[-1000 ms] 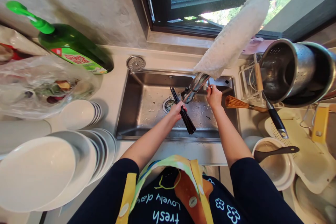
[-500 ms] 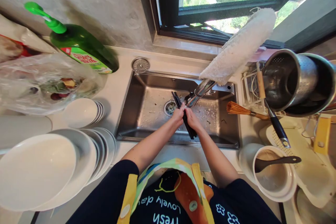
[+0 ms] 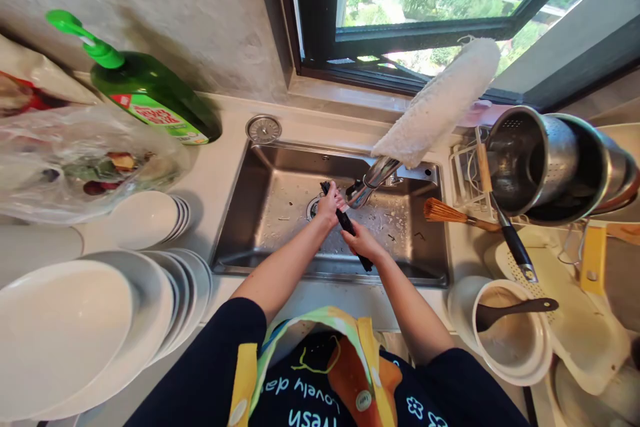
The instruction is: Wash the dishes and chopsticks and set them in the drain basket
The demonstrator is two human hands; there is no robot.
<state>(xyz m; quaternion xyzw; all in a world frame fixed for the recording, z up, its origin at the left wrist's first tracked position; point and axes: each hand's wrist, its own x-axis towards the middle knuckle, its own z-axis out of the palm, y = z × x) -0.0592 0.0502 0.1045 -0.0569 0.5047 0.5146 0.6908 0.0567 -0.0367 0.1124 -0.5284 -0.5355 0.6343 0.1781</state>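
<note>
A bundle of black chopsticks (image 3: pixel 347 223) runs diagonally over the stainless steel sink (image 3: pixel 280 167), above the drain (image 3: pixel 313 208). My left hand (image 3: pixel 330 205) grips the bundle's upper part. My right hand (image 3: pixel 363 243) wraps around its lower part, a short way below the left. Both hands are close to the chrome faucet (image 3: pixel 380 172), and neither touches it. The hands hide the middle of the bundle. Small bits of debris are scattered across the sink floor.
A long white fluffy cloth (image 3: pixel 437 103) rises above the faucet. A green dish soap bottle (image 3: pixel 150 100) and stacked white plates (image 3: pixel 65 333) stand left of the sink. A metal colander (image 3: pixel 530 167), a bamboo brush (image 3: pixel 450 213) and a bowl with a ladle (image 3: pixel 510 330) are to the right.
My hands have shifted along the chopsticks, with the right hand now lower and the left higher. The bundle has tilted slightly, and the view has moved a little.
</note>
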